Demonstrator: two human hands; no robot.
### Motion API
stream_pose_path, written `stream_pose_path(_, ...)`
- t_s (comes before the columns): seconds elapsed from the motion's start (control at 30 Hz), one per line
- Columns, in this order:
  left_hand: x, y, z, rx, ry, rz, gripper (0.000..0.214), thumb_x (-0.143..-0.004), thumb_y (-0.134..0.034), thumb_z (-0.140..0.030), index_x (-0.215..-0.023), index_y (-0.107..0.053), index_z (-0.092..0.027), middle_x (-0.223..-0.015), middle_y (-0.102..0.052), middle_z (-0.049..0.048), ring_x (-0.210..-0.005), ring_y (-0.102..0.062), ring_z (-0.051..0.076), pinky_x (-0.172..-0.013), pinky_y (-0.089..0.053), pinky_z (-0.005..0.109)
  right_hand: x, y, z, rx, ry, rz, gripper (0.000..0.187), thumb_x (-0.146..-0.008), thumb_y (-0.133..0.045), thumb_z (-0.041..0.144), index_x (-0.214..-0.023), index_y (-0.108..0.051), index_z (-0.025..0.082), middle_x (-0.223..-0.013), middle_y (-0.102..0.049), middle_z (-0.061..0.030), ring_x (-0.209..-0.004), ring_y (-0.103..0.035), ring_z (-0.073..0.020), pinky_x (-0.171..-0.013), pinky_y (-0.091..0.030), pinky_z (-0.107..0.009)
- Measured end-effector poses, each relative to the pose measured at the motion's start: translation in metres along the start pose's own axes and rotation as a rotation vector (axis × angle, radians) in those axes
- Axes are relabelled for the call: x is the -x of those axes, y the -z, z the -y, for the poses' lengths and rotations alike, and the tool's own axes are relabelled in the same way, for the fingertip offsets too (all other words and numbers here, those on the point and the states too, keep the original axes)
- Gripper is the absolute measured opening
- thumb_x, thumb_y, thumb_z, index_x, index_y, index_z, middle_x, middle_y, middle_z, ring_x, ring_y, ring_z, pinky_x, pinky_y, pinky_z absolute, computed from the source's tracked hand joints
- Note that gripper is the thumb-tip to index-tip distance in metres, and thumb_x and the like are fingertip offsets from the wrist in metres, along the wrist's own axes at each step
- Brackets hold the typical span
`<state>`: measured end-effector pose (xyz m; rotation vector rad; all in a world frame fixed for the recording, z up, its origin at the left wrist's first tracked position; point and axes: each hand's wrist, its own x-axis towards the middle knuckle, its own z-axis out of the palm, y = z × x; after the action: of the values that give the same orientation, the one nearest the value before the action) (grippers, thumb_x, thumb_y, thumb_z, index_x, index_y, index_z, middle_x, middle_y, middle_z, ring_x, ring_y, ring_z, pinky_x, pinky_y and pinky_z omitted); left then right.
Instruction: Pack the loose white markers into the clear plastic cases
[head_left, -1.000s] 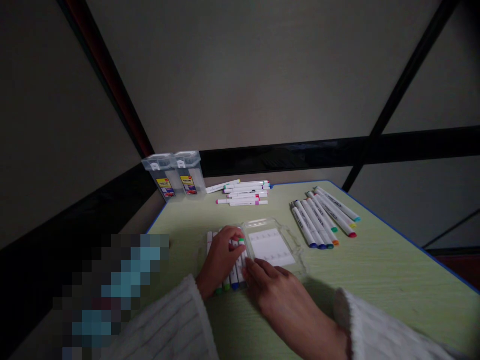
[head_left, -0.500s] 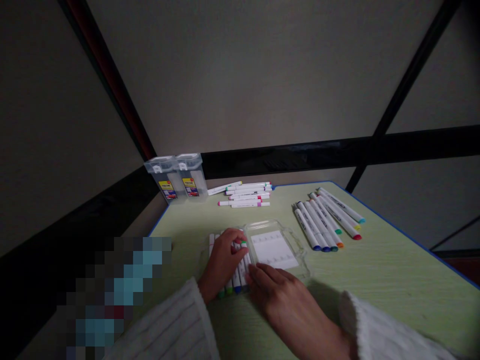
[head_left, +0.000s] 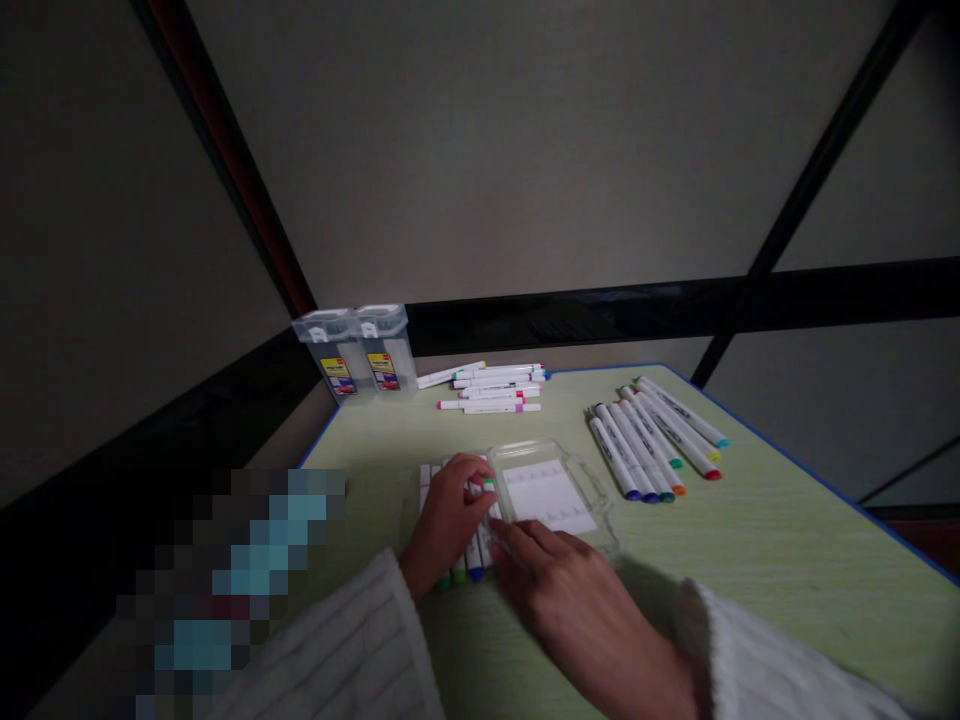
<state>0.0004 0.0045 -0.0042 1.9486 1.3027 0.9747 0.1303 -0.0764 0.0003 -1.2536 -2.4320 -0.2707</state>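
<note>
A row of white markers (head_left: 471,548) with coloured caps lies in the open half of a clear plastic case near me. My left hand (head_left: 444,520) rests on top of them, fingers curled over the marker tops near a green cap (head_left: 488,484). My right hand (head_left: 577,595) lies beside the row, fingers stretched forward and touching the rightmost marker and the edge of the clear case lid (head_left: 555,494), which holds a white label.
Two upright clear marker boxes (head_left: 364,350) stand at the table's far left corner. A loose pile of white markers (head_left: 491,388) lies behind the case. Several more markers (head_left: 656,438) are lined up to the right. The green table (head_left: 787,540) has a blue edge.
My right hand has slid slightly forward along the markers. My left hand has stayed on the row with small finger shifts.
</note>
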Motion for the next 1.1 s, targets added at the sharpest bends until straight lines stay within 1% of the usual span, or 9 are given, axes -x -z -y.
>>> stream_pose_path(0.17,0.0002,0.0003,-0.0002,0.0,0.004,0.004,0.024,-0.061,-0.055,0.003,-0.076,-0.057,-0.014,-0.088,-0.058,0.003,-0.076,-0.053,0.013,-0.055,-0.041,0.019,-0.0011,-0.0048,-0.0011,0.008,0.013,-0.011,0.015,-0.073,-0.056,0.003,-0.083,-0.063,0.013,-0.091,-0.063,-0.0056,-0.072,-0.055,-0.017,-0.057,-0.042,-0.028)
stream_pose_path(0.3,0.0001,0.0003,0.0004,0.01,-0.008,0.005,0.023,-0.061,-0.054,0.004,-0.075,-0.057,-0.014,-0.088,-0.057,0.0029,-0.076,-0.053,0.013,-0.054,-0.04,0.019,-0.0007,-0.0047,-0.0012,0.002,0.013,-0.014,0.013,-0.074,-0.055,0.005,-0.079,-0.063,0.014,-0.091,-0.064,-0.0062,-0.075,-0.055,-0.0176,-0.058,-0.042,-0.028)
stream_pose_path(0.5,-0.0005,0.0005,-0.002,0.005,0.015,0.005,0.024,-0.06,-0.054,0.005,-0.076,-0.057,-0.014,-0.087,-0.058,0.0028,-0.074,-0.052,0.012,-0.054,-0.04,0.019,-0.0009,-0.0052,-0.0018,-0.018,0.004,-0.033,0.011,-0.074,-0.056,0.005,-0.075,-0.062,0.014,-0.086,-0.064,-0.0061,-0.072,-0.055,-0.0176,-0.056,-0.04,-0.028)
stream_pose_path(0.67,-0.0005,0.0012,-0.0018,-0.015,0.025,-0.011,0.025,-0.06,-0.054,0.005,-0.077,-0.057,-0.014,-0.089,-0.057,0.0034,-0.078,-0.053,0.013,-0.054,-0.04,0.019,-0.0009,-0.0015,-0.0023,-0.084,0.006,-0.05,0.01,-0.075,-0.055,0.006,-0.073,-0.059,0.015,-0.078,-0.062,-0.0025,-0.066,-0.055,-0.0149,-0.055,-0.038,-0.027)
stream_pose_path(0.8,-0.0003,0.0014,-0.0014,-0.022,0.036,-0.01,0.024,-0.061,-0.054,0.003,-0.079,-0.057,-0.013,-0.092,-0.056,0.0044,-0.081,-0.053,0.014,-0.054,-0.041,0.019,-0.0011,0.0025,-0.0015,-0.039,0.03,-0.069,0.012,-0.072,-0.056,0.003,-0.07,-0.058,0.015,-0.073,-0.061,-0.0011,-0.062,-0.055,-0.0148,-0.054,-0.037,-0.027)
stream_pose_path(0.97,-0.0001,0.0009,-0.0014,-0.045,0.02,-0.02,0.025,-0.061,-0.054,0.003,-0.079,-0.058,-0.013,-0.095,-0.057,0.0056,-0.087,-0.053,0.016,-0.057,-0.042,0.02,-0.001,0.0022,-0.001,-0.073,0.021,-0.064,0.014,-0.071,-0.056,0.002,-0.07,-0.058,0.015,-0.073,-0.062,-0.0005,-0.062,-0.056,-0.0145,-0.054,-0.038,-0.026)
stream_pose_path(1.1,0.0008,0.0007,-0.0016,-0.039,0.023,-0.011,0.024,-0.061,-0.052,0.003,-0.078,-0.058,-0.013,-0.096,-0.056,0.0058,-0.087,-0.053,0.015,-0.053,-0.041,0.019,-0.0016,0.0003,-0.0018,-0.086,-0.003,-0.061,0.013,-0.074,-0.053,0.003,-0.073,-0.059,0.015,-0.077,-0.063,-0.0023,-0.066,-0.057,-0.0163,-0.055,-0.04,-0.027)
